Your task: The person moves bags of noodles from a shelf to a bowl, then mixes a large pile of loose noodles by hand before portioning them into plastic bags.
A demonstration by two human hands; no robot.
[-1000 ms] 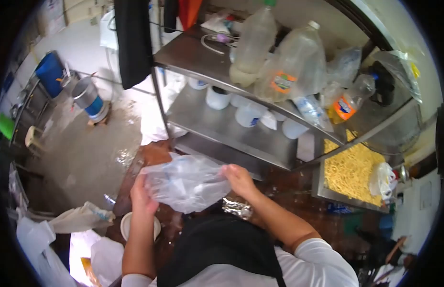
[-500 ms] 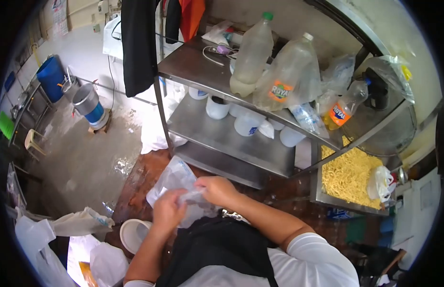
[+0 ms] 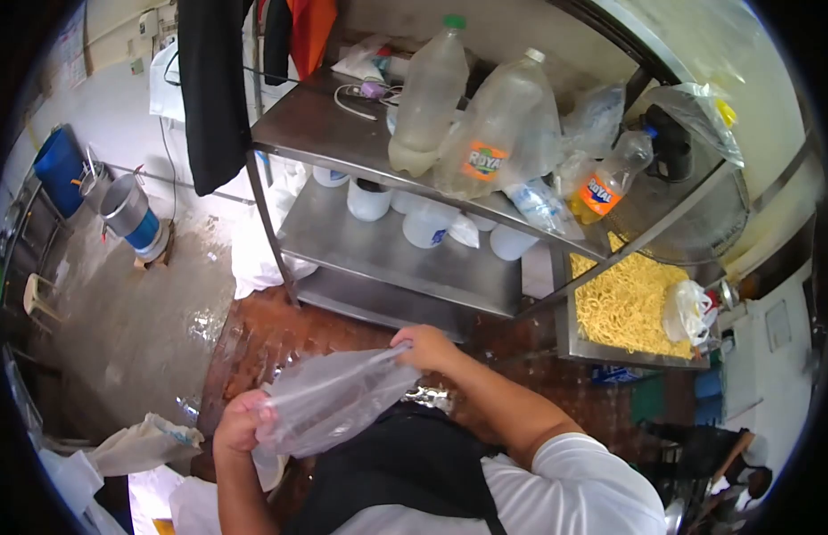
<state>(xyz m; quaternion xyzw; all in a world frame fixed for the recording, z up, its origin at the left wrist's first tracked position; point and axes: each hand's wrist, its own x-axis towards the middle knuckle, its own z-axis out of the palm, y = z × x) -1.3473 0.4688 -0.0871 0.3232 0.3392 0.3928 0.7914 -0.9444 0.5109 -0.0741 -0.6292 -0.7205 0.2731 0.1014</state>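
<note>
A clear plastic bag (image 3: pixel 338 399) is stretched out between my two hands, in front of the black apron. My left hand (image 3: pixel 243 421) is closed on the bag's left end. At the upper right end, the fingers of my right hand (image 3: pixel 423 346) pinch the plastic. The bag hangs wide and looks empty. Below its left part, a white container is mostly hidden.
Ahead stands a metal shelf (image 3: pixel 378 254) with large bottles (image 3: pixel 430 98) above and white tubs (image 3: pixel 428 223) below. Yellow noodles (image 3: pixel 630 299) fill a tray at right. A metal pot (image 3: pixel 131 209) and blue barrel (image 3: pixel 61 174) stand at left.
My hands have moved apart, my left hand to the left and down, my right hand slightly right. The bag, bunched between them before, is now spread out. The view has shifted right.
</note>
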